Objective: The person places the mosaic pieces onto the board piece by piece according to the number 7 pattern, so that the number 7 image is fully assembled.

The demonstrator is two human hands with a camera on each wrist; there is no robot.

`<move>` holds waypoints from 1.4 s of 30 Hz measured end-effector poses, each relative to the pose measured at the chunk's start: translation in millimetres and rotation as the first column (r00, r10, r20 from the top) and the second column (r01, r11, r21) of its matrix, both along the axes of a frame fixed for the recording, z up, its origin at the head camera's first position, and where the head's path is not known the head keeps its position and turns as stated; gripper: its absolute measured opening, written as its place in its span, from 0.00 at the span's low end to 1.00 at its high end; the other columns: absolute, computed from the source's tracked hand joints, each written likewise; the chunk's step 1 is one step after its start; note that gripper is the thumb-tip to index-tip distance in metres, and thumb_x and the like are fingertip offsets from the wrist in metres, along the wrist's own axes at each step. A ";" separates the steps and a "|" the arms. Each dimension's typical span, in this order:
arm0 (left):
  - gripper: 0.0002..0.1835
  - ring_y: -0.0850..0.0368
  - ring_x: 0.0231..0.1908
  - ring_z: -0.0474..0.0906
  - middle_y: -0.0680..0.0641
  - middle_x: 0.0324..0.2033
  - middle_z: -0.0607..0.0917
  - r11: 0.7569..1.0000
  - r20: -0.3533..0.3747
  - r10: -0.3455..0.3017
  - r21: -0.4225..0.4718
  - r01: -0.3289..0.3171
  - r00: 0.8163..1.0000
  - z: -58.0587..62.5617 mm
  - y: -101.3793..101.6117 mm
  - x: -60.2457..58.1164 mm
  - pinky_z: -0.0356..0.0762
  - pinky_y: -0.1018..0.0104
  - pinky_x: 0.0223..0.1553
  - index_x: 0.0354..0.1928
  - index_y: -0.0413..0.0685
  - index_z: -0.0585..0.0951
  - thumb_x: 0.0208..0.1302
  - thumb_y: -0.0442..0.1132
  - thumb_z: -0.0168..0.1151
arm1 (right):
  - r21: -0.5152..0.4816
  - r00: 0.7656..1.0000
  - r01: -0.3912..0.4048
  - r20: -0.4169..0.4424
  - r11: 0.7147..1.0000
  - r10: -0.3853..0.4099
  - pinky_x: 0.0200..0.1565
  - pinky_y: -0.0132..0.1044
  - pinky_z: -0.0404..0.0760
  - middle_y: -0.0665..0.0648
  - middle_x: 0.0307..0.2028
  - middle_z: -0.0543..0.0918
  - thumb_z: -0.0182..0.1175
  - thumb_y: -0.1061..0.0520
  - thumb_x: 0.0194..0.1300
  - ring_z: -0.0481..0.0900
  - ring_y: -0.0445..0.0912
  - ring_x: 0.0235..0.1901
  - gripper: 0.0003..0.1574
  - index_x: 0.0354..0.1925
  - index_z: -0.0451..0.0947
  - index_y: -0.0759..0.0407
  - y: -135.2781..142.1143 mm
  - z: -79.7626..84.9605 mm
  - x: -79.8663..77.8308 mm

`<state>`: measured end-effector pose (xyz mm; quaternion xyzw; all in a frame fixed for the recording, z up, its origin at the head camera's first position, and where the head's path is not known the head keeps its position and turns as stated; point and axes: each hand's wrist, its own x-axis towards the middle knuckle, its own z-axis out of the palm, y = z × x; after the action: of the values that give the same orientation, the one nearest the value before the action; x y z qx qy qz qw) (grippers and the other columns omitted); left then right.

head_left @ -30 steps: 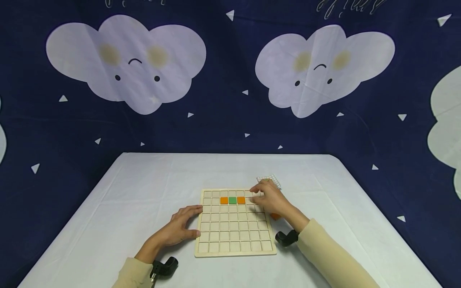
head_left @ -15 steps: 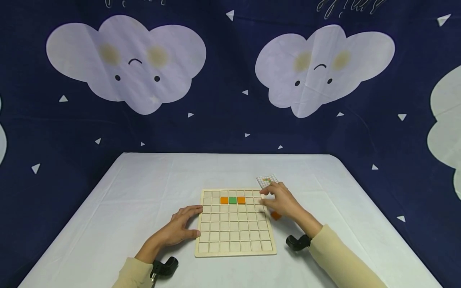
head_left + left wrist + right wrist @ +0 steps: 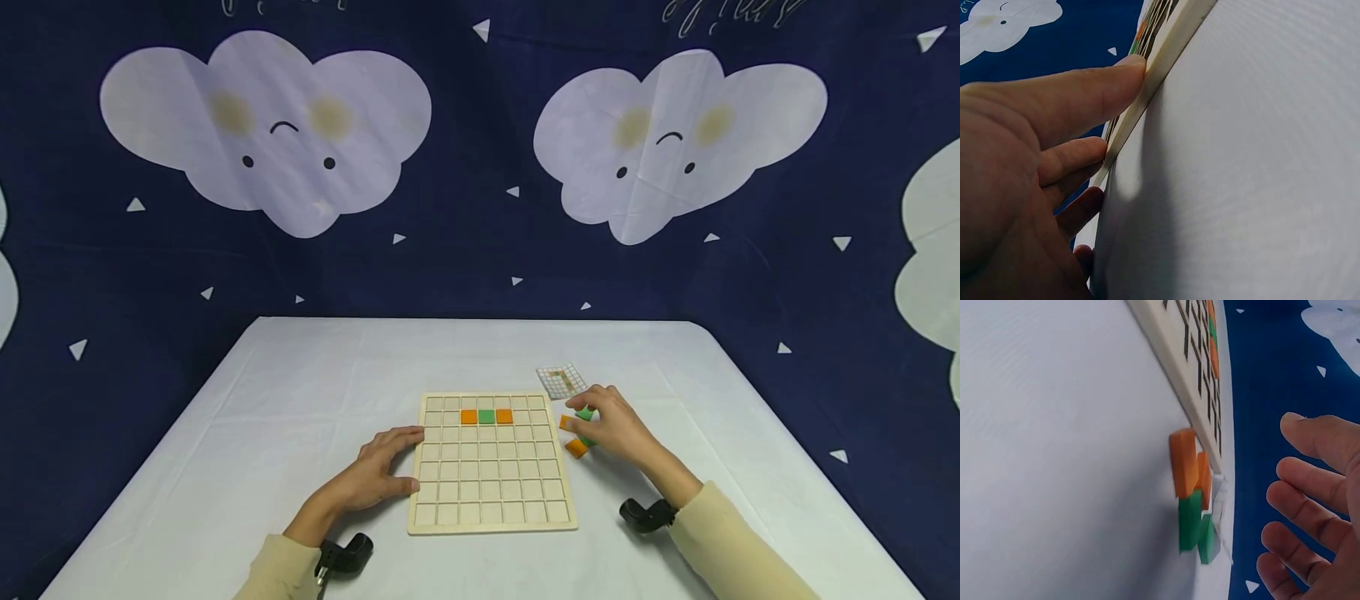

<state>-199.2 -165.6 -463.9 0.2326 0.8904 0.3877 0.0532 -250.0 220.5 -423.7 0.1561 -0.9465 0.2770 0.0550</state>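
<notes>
A pale wooden grid board (image 3: 492, 529) lies on the table. In its second row from the far edge sit an orange tile (image 3: 468, 417), a green tile (image 3: 486, 417) and another orange tile (image 3: 504, 416), side by side. My left hand (image 3: 377, 473) touches the board's left edge with thumb and fingertips, fingers fairly straight. Off the board's right side, my right hand (image 3: 617, 425) hovers over loose orange tiles (image 3: 1184, 461) and green tiles (image 3: 1190, 520). The right wrist view shows its fingers spread, apart from the tiles and holding nothing.
A small printed grid card (image 3: 561, 381) with a coloured pattern lies beyond the board's far right corner. White cloth (image 3: 247, 467) covers the table. Behind it hangs a dark blue curtain (image 3: 465, 200) with clouds. Each wrist bears a black camera.
My right hand has moved right, off the board to above the loose tiles, uncovering the card and the board's right columns. The left hand keeps its place.
</notes>
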 end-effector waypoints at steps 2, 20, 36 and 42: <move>0.37 0.36 0.67 0.55 0.42 0.68 0.64 1.000 0.005 0.002 0.002 -0.002 1.000 0.6 0.3 0.0 0.45 0.33 0.63 0.65 0.41 0.67 0.54 0.45 0.68 | 0.000 1.000 0.004 0.001 1.000 -0.004 0.44 0.44 0.73 0.51 0.40 0.81 0.67 0.50 0.56 0.73 0.49 0.45 0.19 0.45 0.82 0.54 4.1 -1.7 1.2; 0.37 0.36 0.67 0.55 0.42 0.68 0.65 1.000 -0.005 0.000 -0.005 0.000 1.000 0.4 -0.1 -0.6 0.46 0.33 0.63 0.65 0.41 0.67 0.54 0.45 0.68 | 0.033 1.000 -0.007 0.016 0.999 0.007 0.47 0.44 0.72 0.51 0.42 0.81 0.67 0.54 0.54 0.72 0.48 0.45 0.17 0.44 0.82 0.55 32.2 -16.7 6.0; 0.37 0.36 0.68 0.54 0.42 0.68 0.65 1.000 -0.009 -0.004 -0.004 0.004 1.000 -1.4 -0.4 -0.9 0.45 0.33 0.64 0.65 0.41 0.67 0.54 0.45 0.68 | 0.082 0.998 -0.044 0.046 0.996 0.041 0.47 0.43 0.71 0.51 0.44 0.80 0.68 0.54 0.52 0.69 0.45 0.44 0.17 0.43 0.83 0.53 37.9 -26.1 2.7; 0.37 0.36 0.67 0.54 0.42 0.68 0.65 1.000 -0.007 0.000 0.003 0.001 1.000 -1.4 0.2 -0.1 0.45 0.34 0.64 0.65 0.40 0.68 0.54 0.45 0.68 | 0.082 0.996 -0.086 0.028 0.993 0.084 0.48 0.43 0.70 0.49 0.44 0.80 0.69 0.54 0.51 0.69 0.44 0.44 0.18 0.43 0.83 0.51 39.2 -28.1 -0.7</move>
<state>-199.4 -165.4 -465.3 0.2343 0.8899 0.3883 0.0498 -250.6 259.7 -451.8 0.1950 -0.9503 0.2414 0.0250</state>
